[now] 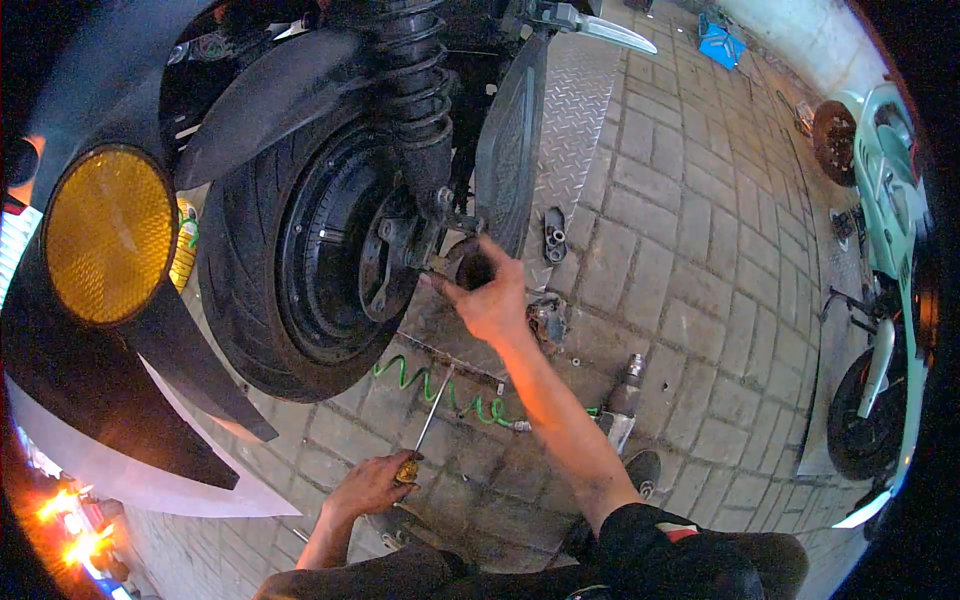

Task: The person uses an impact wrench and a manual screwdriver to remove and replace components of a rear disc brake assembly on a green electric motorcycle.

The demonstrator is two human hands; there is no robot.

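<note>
My left hand [372, 487] is closed round the amber handle of a screwdriver [431, 420], whose long metal shaft points up and away over the paving. My right hand [492, 298] reaches to the hub of a black scooter wheel [245, 250]. Its thumb and forefinger curl about a dark part beside the axle end; what they grip there is too dark to name. Just above the hand, the lower mount of a black shock absorber [415, 110] meets the bracket at the axle.
Below the wheel lies a coiled green air hose [400, 375], joined near an air wrench [625, 390]. A dark metal bracket [554, 235] and a greasy part [547, 320] rest on the ground. An amber reflector [110, 235] stands near left. A mint-green scooter [895, 190] is at right.
</note>
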